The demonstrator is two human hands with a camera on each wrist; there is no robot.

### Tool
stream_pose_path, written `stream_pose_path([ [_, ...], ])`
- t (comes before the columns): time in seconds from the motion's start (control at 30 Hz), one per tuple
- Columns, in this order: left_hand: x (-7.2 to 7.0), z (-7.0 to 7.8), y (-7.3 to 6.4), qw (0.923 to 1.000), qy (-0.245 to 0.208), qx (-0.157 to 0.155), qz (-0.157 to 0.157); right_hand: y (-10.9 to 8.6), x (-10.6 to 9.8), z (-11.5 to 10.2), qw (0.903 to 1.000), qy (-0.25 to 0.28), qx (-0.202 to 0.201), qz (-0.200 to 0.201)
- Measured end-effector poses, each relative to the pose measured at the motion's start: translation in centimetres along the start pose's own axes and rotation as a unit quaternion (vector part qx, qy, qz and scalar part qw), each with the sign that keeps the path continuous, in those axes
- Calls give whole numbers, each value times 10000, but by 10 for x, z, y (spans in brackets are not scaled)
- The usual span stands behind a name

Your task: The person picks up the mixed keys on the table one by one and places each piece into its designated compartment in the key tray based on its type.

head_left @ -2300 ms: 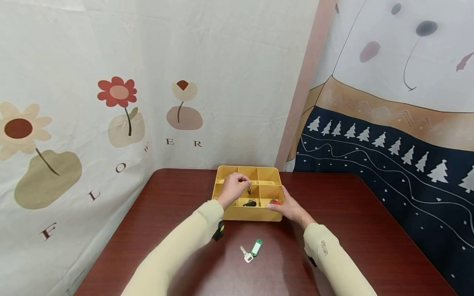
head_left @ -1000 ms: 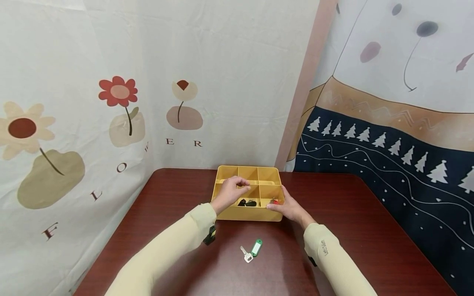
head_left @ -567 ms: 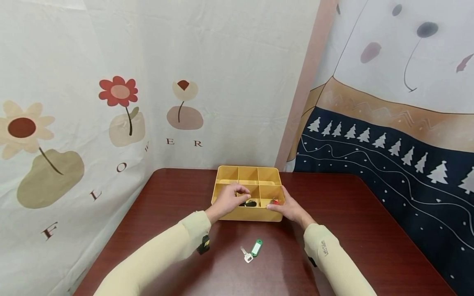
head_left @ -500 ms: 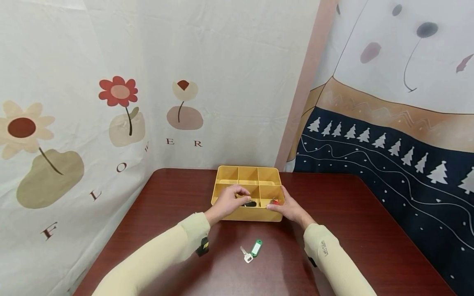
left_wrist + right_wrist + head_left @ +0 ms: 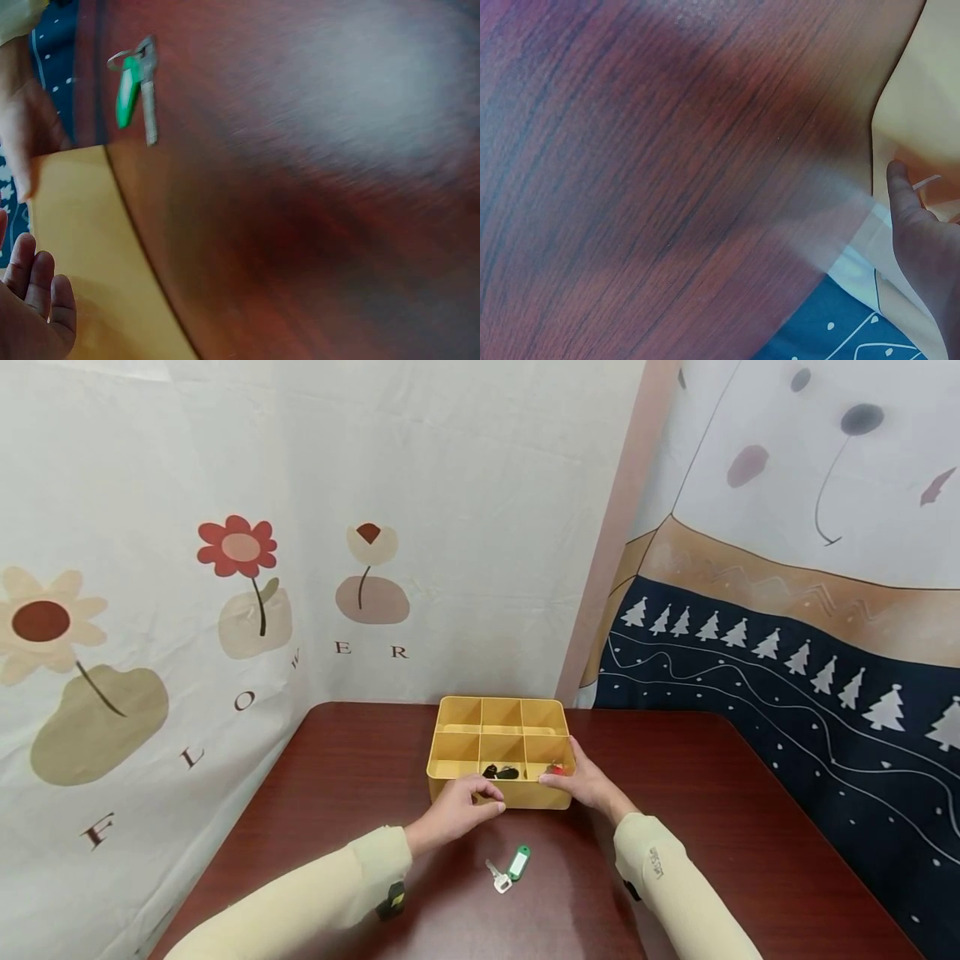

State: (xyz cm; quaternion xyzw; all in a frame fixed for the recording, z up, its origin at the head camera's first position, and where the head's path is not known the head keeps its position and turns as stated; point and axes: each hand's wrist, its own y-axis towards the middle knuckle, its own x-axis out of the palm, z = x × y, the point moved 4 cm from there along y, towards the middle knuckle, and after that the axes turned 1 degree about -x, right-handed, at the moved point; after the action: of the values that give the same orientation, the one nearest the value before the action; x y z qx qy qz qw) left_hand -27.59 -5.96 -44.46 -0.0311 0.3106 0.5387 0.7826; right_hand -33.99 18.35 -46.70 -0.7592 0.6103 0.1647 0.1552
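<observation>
On the table lies a key [image 5: 501, 878] with a green key tag [image 5: 519, 862]; the left wrist view also shows the tag [image 5: 127, 94] on a ring. My left hand [image 5: 454, 814] hovers at the front of the yellow compartment box [image 5: 510, 793], fingers loosely bent, with nothing seen between them. My right hand [image 5: 594, 789] grips the box's right front corner, thumb over the front rim and fingers along the side. Black items [image 5: 500, 772] sit in the front middle compartment. A red item [image 5: 556, 768] in the front right compartment is partly hidden by the thumb.
The box stands near the far edge of the dark red wooden table [image 5: 360, 752]. Behind it hangs a pale cloth with flower prints [image 5: 480, 527]. A navy cloth with white trees [image 5: 750, 685] borders the right side.
My left hand lowered a small dark item into the front middle compartment, released it, then drew back over the front wall toward the key. The right hand stays on the box corner.
</observation>
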Motion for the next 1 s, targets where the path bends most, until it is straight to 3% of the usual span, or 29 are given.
stream_pose_path([
  [0.5,28,-19,-36,9981,192,35,-581,-1,0,0,10000,-9,79,10],
  [0.73,36,-23,-42,9950,426,253,-867,-1,-1,2,9992,-308,257,82],
  [1.0,40,-21,-42,9890,831,592,-1072,0,-1,2,9991,-290,284,80],
])
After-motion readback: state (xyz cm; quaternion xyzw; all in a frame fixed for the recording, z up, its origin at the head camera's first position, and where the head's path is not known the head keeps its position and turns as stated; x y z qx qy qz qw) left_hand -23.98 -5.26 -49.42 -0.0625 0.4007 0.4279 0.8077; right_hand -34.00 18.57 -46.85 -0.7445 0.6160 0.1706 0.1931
